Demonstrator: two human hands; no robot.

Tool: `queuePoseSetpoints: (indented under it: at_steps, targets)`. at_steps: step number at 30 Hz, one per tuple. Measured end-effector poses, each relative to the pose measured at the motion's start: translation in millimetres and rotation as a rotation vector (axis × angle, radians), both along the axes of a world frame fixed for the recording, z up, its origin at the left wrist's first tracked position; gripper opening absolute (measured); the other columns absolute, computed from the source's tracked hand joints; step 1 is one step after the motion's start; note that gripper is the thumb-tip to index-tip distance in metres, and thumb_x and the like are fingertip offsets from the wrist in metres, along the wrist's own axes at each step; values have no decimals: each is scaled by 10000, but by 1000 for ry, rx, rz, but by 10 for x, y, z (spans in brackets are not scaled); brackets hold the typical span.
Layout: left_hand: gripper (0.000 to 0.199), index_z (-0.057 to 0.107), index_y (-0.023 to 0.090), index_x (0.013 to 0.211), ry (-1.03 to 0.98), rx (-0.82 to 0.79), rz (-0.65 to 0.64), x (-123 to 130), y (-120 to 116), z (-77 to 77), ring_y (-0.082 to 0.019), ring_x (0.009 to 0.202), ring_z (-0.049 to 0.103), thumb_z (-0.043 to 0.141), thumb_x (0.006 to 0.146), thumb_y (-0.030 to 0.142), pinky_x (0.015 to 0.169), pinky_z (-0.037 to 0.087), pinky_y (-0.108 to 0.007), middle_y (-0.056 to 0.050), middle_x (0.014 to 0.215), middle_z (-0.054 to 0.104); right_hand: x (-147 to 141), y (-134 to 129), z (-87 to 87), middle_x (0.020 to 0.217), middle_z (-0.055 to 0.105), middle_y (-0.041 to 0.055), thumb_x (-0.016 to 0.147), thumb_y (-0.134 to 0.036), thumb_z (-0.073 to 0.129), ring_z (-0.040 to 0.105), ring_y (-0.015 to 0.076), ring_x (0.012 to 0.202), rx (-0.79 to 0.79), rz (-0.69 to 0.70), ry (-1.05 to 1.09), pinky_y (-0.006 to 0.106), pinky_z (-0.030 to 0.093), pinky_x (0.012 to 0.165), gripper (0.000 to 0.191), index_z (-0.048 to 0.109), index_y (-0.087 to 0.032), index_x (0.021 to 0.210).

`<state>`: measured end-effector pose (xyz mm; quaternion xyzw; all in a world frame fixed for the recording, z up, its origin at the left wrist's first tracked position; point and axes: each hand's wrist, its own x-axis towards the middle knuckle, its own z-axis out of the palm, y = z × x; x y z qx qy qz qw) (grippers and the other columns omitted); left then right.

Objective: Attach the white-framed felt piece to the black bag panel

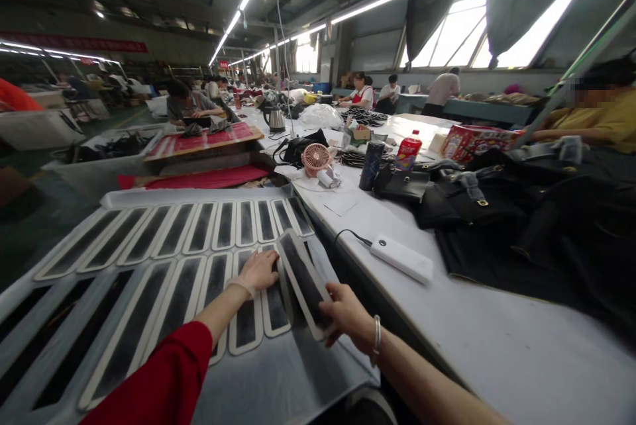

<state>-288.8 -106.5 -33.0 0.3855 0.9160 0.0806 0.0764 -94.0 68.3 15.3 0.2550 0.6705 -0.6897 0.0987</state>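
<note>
My right hand [348,311] grips the near end of a long panel [304,276] with rounded corners, a black middle and a pale border. The panel is tilted, its near end raised off the grey tray-like surface [258,385]. Just left of it, my left hand [260,271] rests palm down, its fingers reaching over the far part of a similar panel [275,309] that lies flat. More such panels lie side by side in two rows, a far row [199,230] and a near row [134,326] partly covered by my left arm.
A white table [387,292] runs along the right, holding a white power bank [401,258] with a cable, a pink fan [317,159], a dark tumbler [371,165] and a red bottle [408,150]. Black bags [477,206] are heaped further right. Several people sit beyond.
</note>
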Motion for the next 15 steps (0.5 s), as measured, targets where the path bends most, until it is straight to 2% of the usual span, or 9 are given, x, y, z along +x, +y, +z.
queuePoseSetpoints:
  at_steps: [3,5,7,9,12,15]
  targets:
    - [361,582,153,1173,3,-12,0,-32,21,44,-271,1191,522,610,891,377,1064,349,-533,-100,1248,587,131,-38,-32,658,573,-2,743,-124,485,603,170,463,2,-39,100,223,458,280,150,531,-126,886]
    - [339,588,156,1159,-6,-11,-3,-39,34,68,-271,1201,513,609,893,366,1088,313,-546,-95,1253,583,83,-6,-9,669,572,7,735,-158,500,598,161,481,-23,-92,142,221,468,292,151,534,-122,878]
    - [336,593,156,1156,-30,-9,3,-14,43,65,-279,1221,497,625,884,350,1115,258,-570,-95,1263,578,-42,24,102,656,566,14,718,-164,504,579,152,470,-53,-154,161,229,473,296,155,521,-119,866]
    - [361,590,162,1178,-77,5,24,38,49,32,-292,1236,485,654,864,328,1126,219,-597,-96,1273,574,-185,18,335,678,571,17,720,-170,500,570,137,477,-91,-212,208,236,497,325,171,505,-124,884]
    - [413,578,169,1213,-185,88,98,121,64,6,-318,1284,441,683,841,316,1129,178,-634,-106,1316,548,-284,-7,874,761,601,7,754,-224,542,585,117,525,-173,-182,410,221,529,394,220,528,-146,959]
    - [457,537,146,1257,-336,309,190,206,100,168,-321,1299,437,605,887,407,1119,246,-607,-143,1335,535,-128,84,1389,770,610,-7,742,-260,608,565,101,515,-205,-159,552,208,521,388,255,538,-161,966]
